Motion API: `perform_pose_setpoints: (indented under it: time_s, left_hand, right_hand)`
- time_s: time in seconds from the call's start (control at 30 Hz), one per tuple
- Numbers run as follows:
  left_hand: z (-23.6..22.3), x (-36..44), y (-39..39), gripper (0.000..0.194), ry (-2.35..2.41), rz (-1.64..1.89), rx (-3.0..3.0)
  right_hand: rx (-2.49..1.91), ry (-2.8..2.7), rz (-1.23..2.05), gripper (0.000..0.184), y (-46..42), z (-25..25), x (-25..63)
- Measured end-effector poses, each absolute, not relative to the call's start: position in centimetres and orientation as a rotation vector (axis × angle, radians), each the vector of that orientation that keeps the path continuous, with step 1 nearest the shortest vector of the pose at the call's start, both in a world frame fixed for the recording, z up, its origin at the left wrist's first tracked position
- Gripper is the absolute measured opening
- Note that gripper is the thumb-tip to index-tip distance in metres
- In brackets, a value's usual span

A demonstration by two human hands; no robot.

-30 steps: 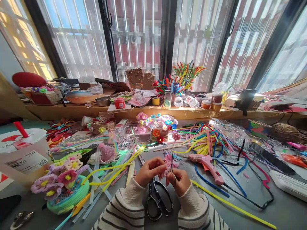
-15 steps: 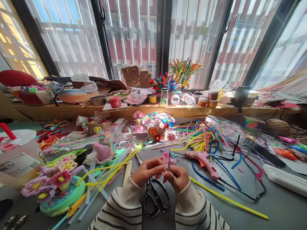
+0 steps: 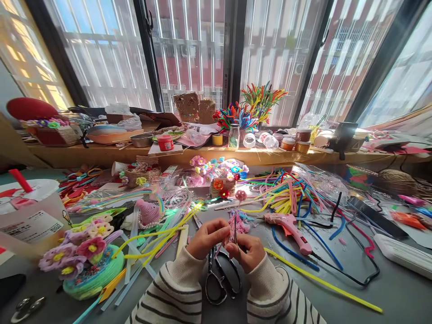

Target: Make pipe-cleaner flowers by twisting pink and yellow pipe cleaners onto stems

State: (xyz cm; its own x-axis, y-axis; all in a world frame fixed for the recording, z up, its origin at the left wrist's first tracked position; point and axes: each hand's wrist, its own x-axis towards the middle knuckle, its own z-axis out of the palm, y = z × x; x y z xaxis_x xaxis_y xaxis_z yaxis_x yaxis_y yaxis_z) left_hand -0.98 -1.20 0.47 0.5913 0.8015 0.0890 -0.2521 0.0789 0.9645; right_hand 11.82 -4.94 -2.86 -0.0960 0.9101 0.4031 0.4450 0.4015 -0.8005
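Note:
My left hand point(image 3: 209, 238) is closed in a pinch on a small pink fuzzy piece point(image 3: 231, 234) at the middle of the view. Beside it, my right hand point(image 3: 248, 252) has its fingers closed around a thin, metallic-looking upright stem point(image 3: 235, 227). A round pink ball point(image 3: 240, 195) shows just above, apparently at the stem's top. The fingertips of both hands nearly meet and hide part of what they hold. Under the hands, black-handled scissors point(image 3: 216, 288) lie on the grey table. Pink fuzzy scraps point(image 3: 242, 224) lie just behind the fingers.
To the right lie a pink glue gun point(image 3: 290, 229) with its black cord and a yellow pipe cleaner point(image 3: 324, 279). At left stand a flower-topped green pincushion-like piece point(image 3: 94, 274) and a drink cup point(image 3: 32, 216). Bundled pipe cleaners point(image 3: 286, 193) and a flower basket point(image 3: 222, 184) sit behind.
The whole view has shifted slightly, so things appear a little further right. My hands stay together at the pink piece, with only small finger movements.

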Motion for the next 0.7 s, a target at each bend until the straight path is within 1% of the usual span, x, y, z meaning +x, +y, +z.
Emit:
perform_pose_setpoints:
  time_s: [0.23,0.53,0.7]
  left_hand:
    - [0.74,-0.83,-1.35,0.024,0.563,0.891,1.288]
    - [0.32,-0.76,-1.14,0.027,0.602,0.885,1.26]
    - [0.32,-0.79,-1.12,0.029,0.607,0.864,1.255]
  right_hand:
    - [-1.117,-1.74,0.735,0.068,-5.21,-2.24,11.64]
    - [-1.081,-1.787,0.766,0.064,-5.38,-2.1,11.53]
    - [-1.172,-1.78,0.721,0.063,-5.41,-2.15,11.53]
